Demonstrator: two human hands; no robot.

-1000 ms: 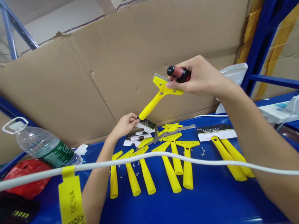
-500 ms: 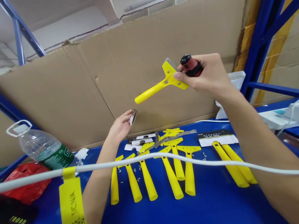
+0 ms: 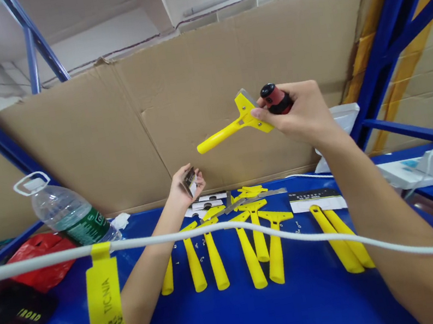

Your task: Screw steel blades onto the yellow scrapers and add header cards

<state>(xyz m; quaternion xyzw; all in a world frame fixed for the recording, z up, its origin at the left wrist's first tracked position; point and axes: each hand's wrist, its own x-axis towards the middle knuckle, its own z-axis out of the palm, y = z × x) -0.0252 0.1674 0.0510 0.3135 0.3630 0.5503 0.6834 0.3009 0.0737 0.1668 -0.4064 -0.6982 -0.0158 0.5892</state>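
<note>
Right hand point(image 3: 299, 109) up in the air, fingers closed: thumb and fingertips pinch a yellow T-shaped plastic scraper point(image 3: 231, 128) by its wide head, and a red-and-black cylindrical tool handle point(image 3: 274, 99) is gripped in the same hand. Scraper tilted, grey metal edge along its head, two screws visible in the head, free end of its handle pointing left and slightly down.

Left hand point(image 3: 185, 189) lower, palm partly up, fingers half curled round a small black-and-white flat packet point(image 3: 190, 182); exact grip unclear. Packet and scraper are apart.

Landmark: row of yellow flared plastic scraper handles point(image 3: 251, 255) lying on the blue tabletop point(image 3: 210, 323). Held scraper is above the row, well clear of it. Packet is also above the row, toward its left part. Left forearm partly covers the row's leftmost piece.

Behind row: white-and-black cards point(image 3: 207, 204), long grey metal blades point(image 3: 266, 194), small yellow plastic pieces point(image 3: 248, 189). Among row: tiny metal screws, too small to count. Right of row: two more yellow handles point(image 3: 341, 246), side by side, white-and-black printed sheet point(image 3: 318, 202) at their far ends. Left of row: clear plastic bottle with green label point(image 3: 86, 226), tilted; red plastic bag point(image 3: 43, 257). White cable point(image 3: 147, 241) runs across view in front of row.
</note>
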